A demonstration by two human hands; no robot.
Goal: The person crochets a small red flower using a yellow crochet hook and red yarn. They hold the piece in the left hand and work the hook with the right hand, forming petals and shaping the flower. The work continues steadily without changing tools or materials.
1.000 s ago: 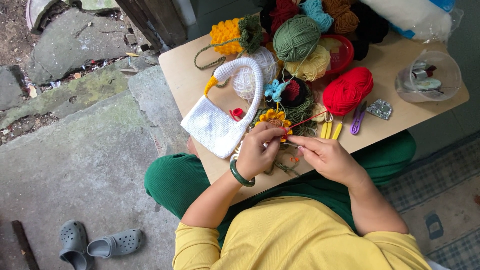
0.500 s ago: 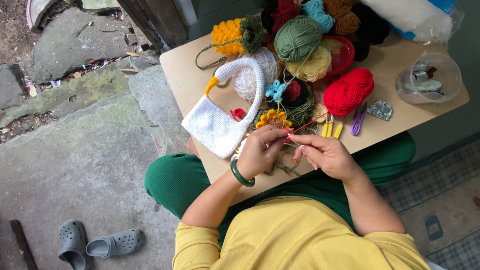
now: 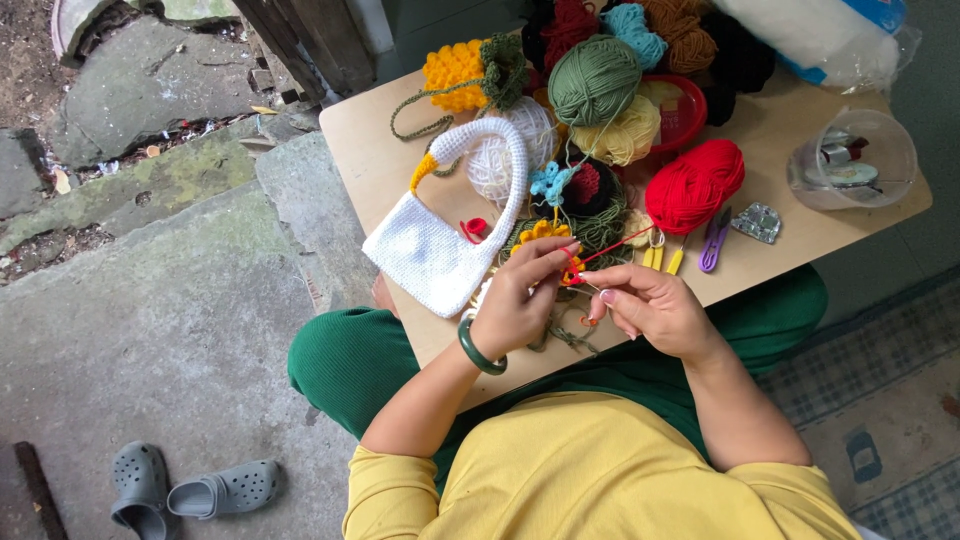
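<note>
My left hand [image 3: 522, 296], with a green bangle on the wrist, pinches a small orange crochet piece [image 3: 572, 268] at the near edge of the wooden table [image 3: 370, 140]. A red yarn strand [image 3: 618, 243] runs from the piece up to a red yarn ball [image 3: 695, 186]. My right hand [image 3: 650, 310] is closed on a thin crochet hook, its tip at the orange piece. A white crocheted bag [image 3: 430, 250] with a curved handle lies just left of my left hand.
Green [image 3: 594, 80], cream and white yarn balls, a yellow crochet piece [image 3: 455, 72], a red bowl, purple snips [image 3: 712, 245], yellow clips and a clear plastic tub [image 3: 852, 160] crowd the table. Grey clogs [image 3: 190, 490] lie on the concrete floor at left.
Both hands stay at the orange piece; the fingers shift slightly as the hook works the red strand. Nothing else has moved.
</note>
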